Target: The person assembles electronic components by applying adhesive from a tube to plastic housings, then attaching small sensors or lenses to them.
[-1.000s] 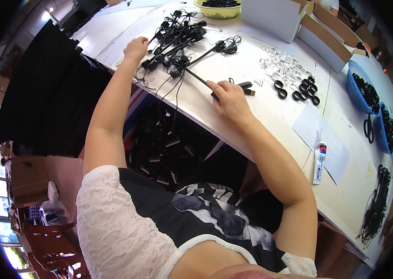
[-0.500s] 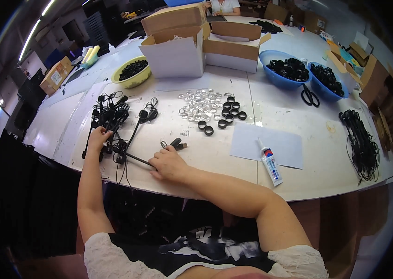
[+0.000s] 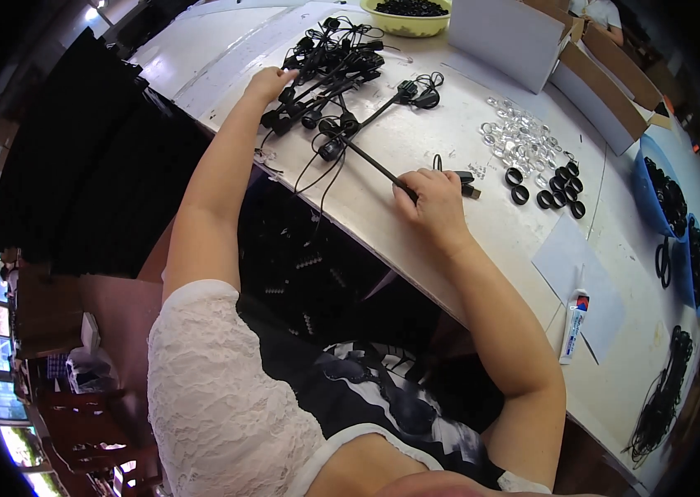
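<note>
Beside the rings (image 3: 544, 186), the right hand (image 3: 432, 203) grips a black stem (image 3: 366, 159); the left hand (image 3: 271, 81), fingers loosely curled, touches the cable pile (image 3: 329, 62).

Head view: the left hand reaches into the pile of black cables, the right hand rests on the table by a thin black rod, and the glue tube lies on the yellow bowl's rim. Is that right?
Not quite. In the head view the glue tube lies flat on a sheet of paper near the table edge, far from the yellow bowl. The rest holds: left hand at the cable pile, right hand by the black rod.
</note>
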{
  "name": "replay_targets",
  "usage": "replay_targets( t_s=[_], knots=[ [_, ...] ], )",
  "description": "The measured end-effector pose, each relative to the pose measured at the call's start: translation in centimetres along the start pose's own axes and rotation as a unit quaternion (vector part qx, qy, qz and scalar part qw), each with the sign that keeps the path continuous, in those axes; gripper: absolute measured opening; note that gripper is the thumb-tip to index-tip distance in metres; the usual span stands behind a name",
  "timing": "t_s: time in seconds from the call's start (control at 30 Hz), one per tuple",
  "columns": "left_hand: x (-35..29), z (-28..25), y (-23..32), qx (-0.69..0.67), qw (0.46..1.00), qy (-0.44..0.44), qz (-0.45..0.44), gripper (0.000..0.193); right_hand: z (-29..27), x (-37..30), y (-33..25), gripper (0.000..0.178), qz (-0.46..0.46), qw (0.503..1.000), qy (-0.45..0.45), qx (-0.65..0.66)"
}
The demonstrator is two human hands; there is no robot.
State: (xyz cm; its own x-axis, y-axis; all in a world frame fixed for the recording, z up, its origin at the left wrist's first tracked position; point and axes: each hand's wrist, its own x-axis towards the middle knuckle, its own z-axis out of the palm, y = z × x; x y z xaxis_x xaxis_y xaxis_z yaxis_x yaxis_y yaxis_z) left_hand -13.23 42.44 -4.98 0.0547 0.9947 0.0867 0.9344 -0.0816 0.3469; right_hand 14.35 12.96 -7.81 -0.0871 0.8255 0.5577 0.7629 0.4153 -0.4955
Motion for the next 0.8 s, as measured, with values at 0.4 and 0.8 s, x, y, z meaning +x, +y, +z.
replay_targets(
  t_s=[0.4, 0.8],
  knots=[
    [-0.8, -0.2, 1.1, 0.082, 0.960, 0.234, 0.127, 0.030, -0.3, -0.4, -0.3, 0.011, 0.008, 1.000, 0.005, 0.015],
    [-4.9, -6.1, 2.4, -0.339, 0.911, 0.194, 0.130, 0.026, -0.5, -0.3, 0.0, 0.011, 0.002, 0.999, 0.032, 0.031]
  ],
)
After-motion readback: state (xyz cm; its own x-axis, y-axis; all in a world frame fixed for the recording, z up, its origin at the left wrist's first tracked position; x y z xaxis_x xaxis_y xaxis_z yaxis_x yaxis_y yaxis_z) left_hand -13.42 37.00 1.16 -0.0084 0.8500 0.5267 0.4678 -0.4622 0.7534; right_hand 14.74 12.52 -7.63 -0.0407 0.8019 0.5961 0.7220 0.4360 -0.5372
